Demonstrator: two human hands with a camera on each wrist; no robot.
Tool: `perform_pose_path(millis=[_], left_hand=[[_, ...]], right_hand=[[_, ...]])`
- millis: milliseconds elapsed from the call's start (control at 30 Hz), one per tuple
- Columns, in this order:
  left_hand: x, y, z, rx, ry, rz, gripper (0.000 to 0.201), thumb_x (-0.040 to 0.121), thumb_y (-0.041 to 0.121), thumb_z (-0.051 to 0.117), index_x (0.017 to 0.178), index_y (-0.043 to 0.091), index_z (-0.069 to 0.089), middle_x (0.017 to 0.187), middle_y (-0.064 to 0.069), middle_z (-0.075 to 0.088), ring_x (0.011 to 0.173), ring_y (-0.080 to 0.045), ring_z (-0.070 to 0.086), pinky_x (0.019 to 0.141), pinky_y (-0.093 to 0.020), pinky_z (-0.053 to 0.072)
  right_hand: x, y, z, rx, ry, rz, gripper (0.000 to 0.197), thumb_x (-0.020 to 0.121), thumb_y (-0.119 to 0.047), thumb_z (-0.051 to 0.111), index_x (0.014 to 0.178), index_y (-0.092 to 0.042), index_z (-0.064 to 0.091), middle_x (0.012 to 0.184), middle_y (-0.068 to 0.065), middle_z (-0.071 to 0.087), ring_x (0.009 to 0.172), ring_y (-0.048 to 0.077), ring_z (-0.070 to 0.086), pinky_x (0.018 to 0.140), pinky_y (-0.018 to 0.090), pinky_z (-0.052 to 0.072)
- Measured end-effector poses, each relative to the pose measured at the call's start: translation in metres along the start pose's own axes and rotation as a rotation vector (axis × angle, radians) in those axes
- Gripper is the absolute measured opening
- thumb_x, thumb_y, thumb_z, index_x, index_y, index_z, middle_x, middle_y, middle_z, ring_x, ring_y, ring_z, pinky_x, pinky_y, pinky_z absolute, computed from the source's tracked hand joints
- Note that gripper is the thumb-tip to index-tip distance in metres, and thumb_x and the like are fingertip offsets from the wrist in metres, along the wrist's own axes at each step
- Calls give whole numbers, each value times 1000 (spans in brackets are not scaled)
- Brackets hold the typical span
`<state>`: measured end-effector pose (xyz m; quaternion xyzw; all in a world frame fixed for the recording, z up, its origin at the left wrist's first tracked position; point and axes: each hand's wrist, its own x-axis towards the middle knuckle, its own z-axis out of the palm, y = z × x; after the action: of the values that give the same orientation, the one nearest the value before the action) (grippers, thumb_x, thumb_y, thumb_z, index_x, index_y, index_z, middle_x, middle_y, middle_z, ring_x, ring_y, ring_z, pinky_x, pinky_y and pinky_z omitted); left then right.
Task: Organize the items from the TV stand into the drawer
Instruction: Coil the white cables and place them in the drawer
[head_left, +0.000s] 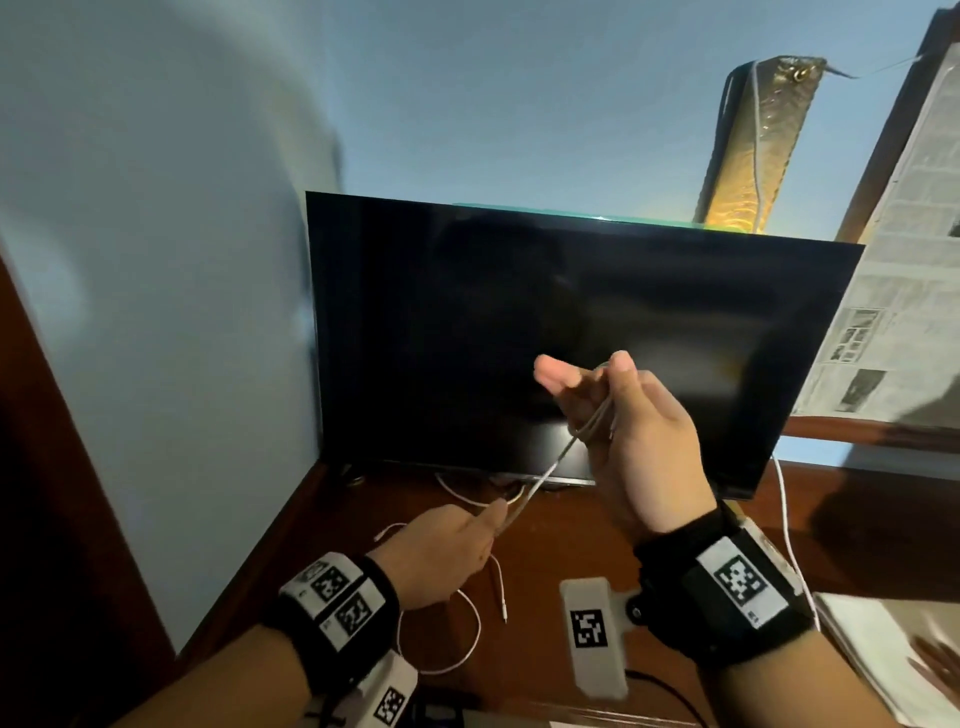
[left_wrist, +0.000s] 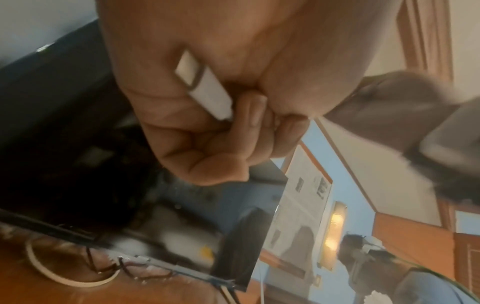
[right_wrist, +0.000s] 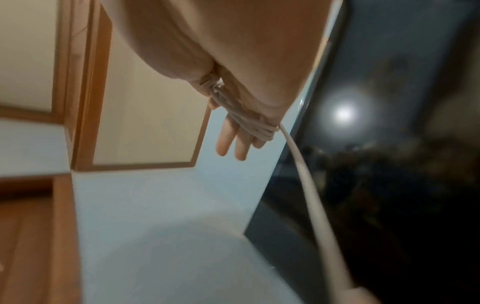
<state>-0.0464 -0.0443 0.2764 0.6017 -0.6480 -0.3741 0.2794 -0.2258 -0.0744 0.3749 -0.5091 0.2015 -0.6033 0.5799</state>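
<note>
Slippage was the main risk: the white charging cable (head_left: 540, 480) was being coiled round the right hand (head_left: 623, 431), and the turns lying across its fingers (right_wrist: 233, 142) looked loose enough to slide off the straight fingertips if the taut run went slack. A second hazard, in my judgement, was the free stretch catching the other white cable (head_left: 467, 639) lying looped on the wooden TV stand (head_left: 571, 525), or dragging against the foot of the television (head_left: 545, 338) just behind both hands.

That right hand was raised in front of the dark screen, mostly open, its fingers extended with several turns of cable wrapped round them and the thumb standing clear. The left hand (head_left: 441, 561) sat lower and nearer the stand, fingers curled tight; the left wrist view showed the cable's USB plug (left_wrist: 205, 86) clenched in them, while the cable ran upward from its fingertips to the coil.

So the cable was off the stand, stretched between the two hands. No drawer showed in any view, so stowing it was not yet done. A stack of papers (head_left: 883, 649) lay at the stand's right edge.
</note>
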Motion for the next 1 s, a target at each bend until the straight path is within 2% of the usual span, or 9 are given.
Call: perform_pose_path(millis=[67, 133, 200, 267, 367, 467, 600, 767, 1000], left_hand=[[-14, 8, -5, 105, 21, 50, 63, 105, 62, 31, 60, 21, 47, 51, 8, 43, 45, -8, 41, 59, -31, 41], [-25, 21, -14, 301, 86, 155, 63, 106, 62, 28, 63, 21, 50, 56, 6, 48, 51, -9, 46, 63, -35, 43], [-31, 33, -26, 555, 237, 362, 60, 109, 55, 27, 64, 22, 49, 56, 6, 46, 50, -9, 43, 59, -33, 42], [-34, 43, -38, 746, 407, 588, 53, 111, 46, 31, 65, 24, 47, 56, 8, 39, 50, -13, 38, 55, -37, 41], [-25, 49, -52, 700, 434, 562, 59, 107, 51, 25, 63, 21, 48, 57, 4, 46, 54, -14, 46, 59, -33, 39], [-13, 45, -61, 432, 396, 501, 61, 109, 52, 33, 60, 18, 47, 56, 1, 47, 53, -14, 48, 60, -36, 41], [-7, 29, -54, 88, 285, 351, 54, 108, 53, 37, 65, 22, 49, 61, 6, 46, 58, -10, 48, 66, -36, 44], [-18, 18, -33, -93, 319, 287, 32, 109, 41, 41, 90, 28, 64, 75, 20, 62, 70, 2, 59, 69, -15, 47], [-42, 17, -18, -145, 375, 390, 17, 98, 36, 65, 103, 30, 80, 94, 8, 73, 94, -10, 70, 87, -29, 56]], right_hand=[[0, 16, -14, -360, 41, -77, 26, 109, -28, 43, 97, -5, 45, 111, 9, 77, 106, 10, 73, 89, 25, 54], [-2, 36, -27, -732, 4, -125, 23, 108, -26, 47, 91, -11, 43, 103, -1, 77, 74, -8, 66, 71, 15, 47], [-6, 53, -33, -967, -64, -70, 22, 106, -25, 49, 89, -15, 39, 79, -5, 69, 54, -3, 59, 54, 13, 39], [-14, 62, -32, -1070, -128, 104, 27, 107, -35, 46, 90, -15, 41, 62, -1, 62, 47, 6, 59, 48, 18, 39], [-27, 64, -24, -950, -215, 344, 45, 106, -50, 38, 95, -9, 55, 60, 5, 59, 45, 10, 51, 51, 26, 41], [-40, 59, -11, -542, -288, 435, 58, 103, -57, 39, 86, -8, 63, 53, 11, 45, 45, 20, 38, 50, 25, 37], [-44, 47, 4, -104, -307, 387, 44, 104, -37, 48, 78, -2, 57, 40, 4, 28, 41, 23, 27, 54, 34, 42], [-39, 47, 2, 44, -148, 338, 36, 106, -30, 47, 79, -5, 54, 43, 3, 29, 34, 17, 25, 58, 37, 40], [-40, 55, -10, 158, -66, 370, 35, 105, -33, 51, 79, -9, 55, 63, 4, 33, 54, 16, 25, 60, 31, 39]])
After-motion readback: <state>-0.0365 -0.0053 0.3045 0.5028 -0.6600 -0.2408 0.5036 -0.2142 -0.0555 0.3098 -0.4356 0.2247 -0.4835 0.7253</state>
